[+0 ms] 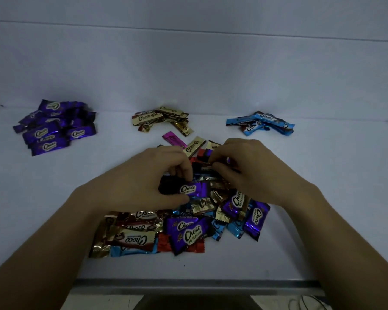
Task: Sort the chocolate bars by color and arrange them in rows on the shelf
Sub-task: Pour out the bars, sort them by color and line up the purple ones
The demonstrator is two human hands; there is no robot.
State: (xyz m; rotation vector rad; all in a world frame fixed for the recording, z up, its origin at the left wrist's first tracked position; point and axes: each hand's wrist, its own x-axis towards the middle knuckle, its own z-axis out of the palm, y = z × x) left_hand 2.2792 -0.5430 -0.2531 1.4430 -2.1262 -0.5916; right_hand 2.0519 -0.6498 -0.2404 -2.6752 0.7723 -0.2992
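A mixed pile of chocolate bars [182,229] in purple, gold, blue and red wrappers lies on the white shelf [300,175] in front of me. My left hand [148,175] pinches a purple bar [192,189] between thumb and fingers above the pile. My right hand [249,166] has its fingers curled on a dark bar [207,167] at the pile's far side; which colour it is stays unclear. Three sorted heaps lie further back: purple bars [56,126] at the left, gold bars [164,118] in the middle, blue bars [261,123] at the right.
A single magenta bar [174,139] lies loose between the gold heap and the pile. The shelf's back wall [188,63] rises behind the heaps. The shelf's metal front edge [188,285] runs below the pile, with floor beneath it.
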